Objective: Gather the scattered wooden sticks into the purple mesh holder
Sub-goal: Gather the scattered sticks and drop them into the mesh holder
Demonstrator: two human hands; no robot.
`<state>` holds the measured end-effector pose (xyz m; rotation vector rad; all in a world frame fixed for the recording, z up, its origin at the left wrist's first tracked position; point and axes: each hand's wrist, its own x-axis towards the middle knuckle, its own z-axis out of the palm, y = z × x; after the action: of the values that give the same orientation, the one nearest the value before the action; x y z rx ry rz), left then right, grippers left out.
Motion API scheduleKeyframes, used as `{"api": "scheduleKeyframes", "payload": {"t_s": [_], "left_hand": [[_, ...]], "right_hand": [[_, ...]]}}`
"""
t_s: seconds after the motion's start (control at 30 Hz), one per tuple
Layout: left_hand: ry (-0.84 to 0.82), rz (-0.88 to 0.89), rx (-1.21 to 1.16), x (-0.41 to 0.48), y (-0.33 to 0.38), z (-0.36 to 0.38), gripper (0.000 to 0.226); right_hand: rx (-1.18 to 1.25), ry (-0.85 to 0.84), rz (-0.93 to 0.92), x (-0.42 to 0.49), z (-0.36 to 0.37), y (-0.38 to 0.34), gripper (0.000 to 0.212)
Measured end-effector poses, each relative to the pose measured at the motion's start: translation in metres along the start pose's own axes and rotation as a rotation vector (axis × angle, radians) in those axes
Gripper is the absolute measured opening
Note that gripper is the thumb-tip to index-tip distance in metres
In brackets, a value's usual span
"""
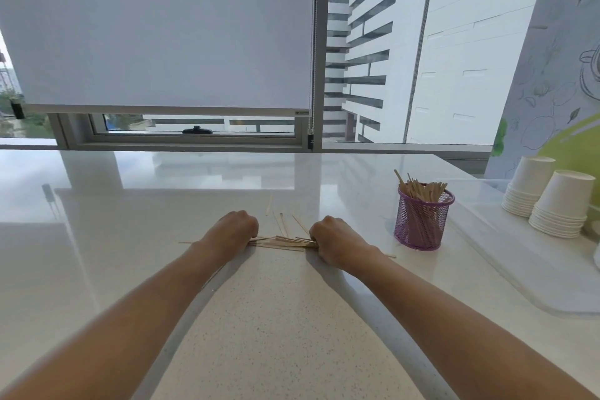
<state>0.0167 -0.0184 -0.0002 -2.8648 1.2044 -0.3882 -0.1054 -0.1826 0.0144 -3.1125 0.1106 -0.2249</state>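
A bunch of thin wooden sticks (281,242) lies crosswise on the white counter between my two hands. My left hand (234,229) grips the left end of the bunch with curled fingers, and my right hand (334,242) grips the right end. Several loose sticks (281,224) lie just beyond the bunch, one (269,204) farther back. One stick end pokes out left of my left wrist and another right of my right wrist. The purple mesh holder (422,221) stands upright to the right of my right hand, with several sticks standing in it.
Two stacks of white paper cups (561,204) stand upside down at the right on a translucent tray (519,263). The counter (162,221) runs back to a window sill with a lowered roller blind.
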Motion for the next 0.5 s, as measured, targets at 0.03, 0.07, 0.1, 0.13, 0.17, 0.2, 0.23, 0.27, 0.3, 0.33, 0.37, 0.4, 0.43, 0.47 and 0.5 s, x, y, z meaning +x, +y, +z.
{"api": "scheduleKeyframes", "payload": {"t_s": [0.03,0.07,0.1,0.13,0.17,0.2,0.23,0.27,0.3,0.33,0.37,0.4,0.43,0.47,0.5], "left_hand": [[0.019,-0.007,-0.011,0.000,0.000,0.001,0.029],[0.032,-0.011,-0.020,0.001,0.000,0.002,0.031],[0.041,-0.013,-0.021,0.001,0.000,0.004,0.033],[0.048,-0.016,-0.017,0.000,0.000,0.005,0.033],[0.051,-0.020,-0.012,0.000,0.001,0.006,0.033],[0.054,-0.025,-0.009,-0.001,0.001,0.007,0.031],[0.057,-0.031,-0.007,-0.002,0.002,0.008,0.029],[0.061,-0.035,-0.008,-0.002,0.002,0.009,0.027],[0.064,-0.040,-0.012,-0.003,0.003,0.009,0.026],[0.067,-0.047,-0.018,-0.003,0.004,0.010,0.026],[0.066,-0.056,-0.027,-0.003,0.004,0.010,0.027],[0.064,-0.068,-0.041,-0.003,0.004,0.010,0.029],[0.061,-0.082,-0.059,-0.002,0.004,0.010,0.030],[0.060,-0.097,-0.081,-0.002,0.003,0.010,0.029],[0.058,-0.114,-0.107,-0.001,0.002,0.009,0.027]], "right_hand": [[0.000,0.008,0.001,0.000,0.000,0.000,0.019],[0.001,0.017,0.005,0.000,0.000,0.001,0.020],[0.007,0.026,0.009,0.000,0.000,0.001,0.020],[0.017,0.029,0.014,0.000,0.000,0.002,0.020],[0.028,0.029,0.019,0.000,0.000,0.002,0.020],[0.037,0.031,0.022,0.001,0.001,0.002,0.020],[0.040,0.034,0.026,0.002,0.002,0.002,0.020],[0.040,0.039,0.031,0.002,0.003,0.001,0.021],[0.044,0.042,0.041,0.003,0.004,0.001,0.022],[0.056,0.041,0.054,0.004,0.006,0.001,0.022],[0.077,0.038,0.069,0.005,0.007,0.002,0.022],[0.100,0.031,0.084,0.006,0.008,0.002,0.021],[0.127,0.023,0.104,0.007,0.008,0.003,0.021],[0.156,0.011,0.127,0.008,0.008,0.004,0.020],[0.188,-0.003,0.152,0.010,0.009,0.006,0.021]]}}
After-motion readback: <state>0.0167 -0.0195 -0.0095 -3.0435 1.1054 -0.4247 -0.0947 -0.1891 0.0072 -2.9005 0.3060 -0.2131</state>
